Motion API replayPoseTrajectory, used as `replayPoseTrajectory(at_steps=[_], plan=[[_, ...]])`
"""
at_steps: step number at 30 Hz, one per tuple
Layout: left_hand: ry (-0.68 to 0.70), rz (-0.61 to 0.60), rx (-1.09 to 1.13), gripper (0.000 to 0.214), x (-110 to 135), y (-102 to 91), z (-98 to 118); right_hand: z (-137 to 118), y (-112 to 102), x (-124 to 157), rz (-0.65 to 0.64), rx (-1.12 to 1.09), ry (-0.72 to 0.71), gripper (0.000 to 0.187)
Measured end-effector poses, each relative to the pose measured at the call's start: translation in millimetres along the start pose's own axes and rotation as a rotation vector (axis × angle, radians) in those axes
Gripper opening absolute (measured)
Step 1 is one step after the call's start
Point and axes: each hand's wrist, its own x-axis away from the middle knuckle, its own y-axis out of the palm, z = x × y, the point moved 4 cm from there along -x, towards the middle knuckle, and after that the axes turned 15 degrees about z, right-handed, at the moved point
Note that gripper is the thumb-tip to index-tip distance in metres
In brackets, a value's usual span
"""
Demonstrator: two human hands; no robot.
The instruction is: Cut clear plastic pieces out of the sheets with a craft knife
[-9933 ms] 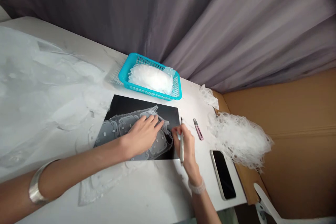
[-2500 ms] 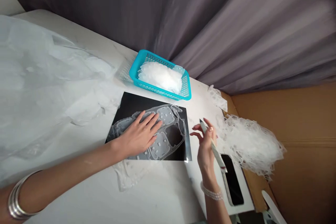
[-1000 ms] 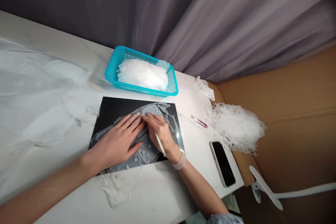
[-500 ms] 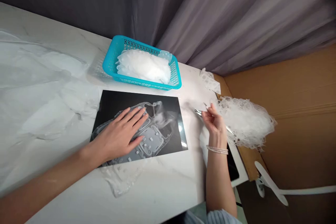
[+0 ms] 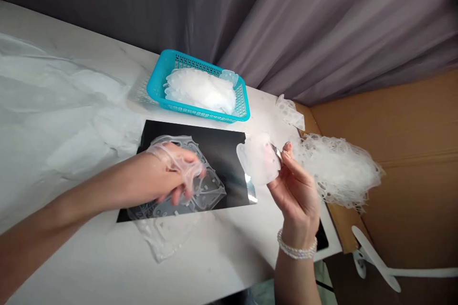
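Note:
My right hand (image 5: 296,186) is raised over the right edge of a black mat, its fingers closed on a frosted, translucent plastic piece (image 5: 259,159) with a rounded outline. A small silver metal tool (image 5: 276,152) shows between thumb and piece; most of it is hidden. On the left, my left hand (image 5: 175,169) is curled with a strip of clear plastic film (image 5: 191,171) looped over it; its fingers are blurred. Beneath it, a clear plastic sheet with cut-out shapes (image 5: 211,193) lies on the black mat (image 5: 229,152) and hangs over its front edge.
Behind the mat stands a blue basket (image 5: 153,81) filled with a stack of frosted pieces (image 5: 200,88). Large clear sheets (image 5: 53,119) cover the table's left side. To the right are a heap of tangled plastic scrap (image 5: 339,167), a smaller scrap (image 5: 290,112) and a cardboard wall (image 5: 411,152).
My left hand has gone from lying flat on the sheet to curling with film over it. My right hand has turned and come nearer, now holding the frosted piece. The sheet has shifted and folded.

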Motion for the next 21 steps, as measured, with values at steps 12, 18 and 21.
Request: replayPoseTrajectory(at_steps=[12, 18, 21], plan=[[-0.209, -0.154, 0.344, 0.057, 8, 16.8, 18, 11, 34, 25, -0.126, 0.139, -0.076, 0.013], [-0.355, -0.254, 0.922, 0.06, 17, 28.6, 29, 10, 36, 35, -0.086, 0.237, -0.35, 0.014], [-0.362, -0.251, 1.017, 0.065, 18, 31.7, 27, 18, 42, 53, -0.139, 0.433, -0.514, 0.015]])
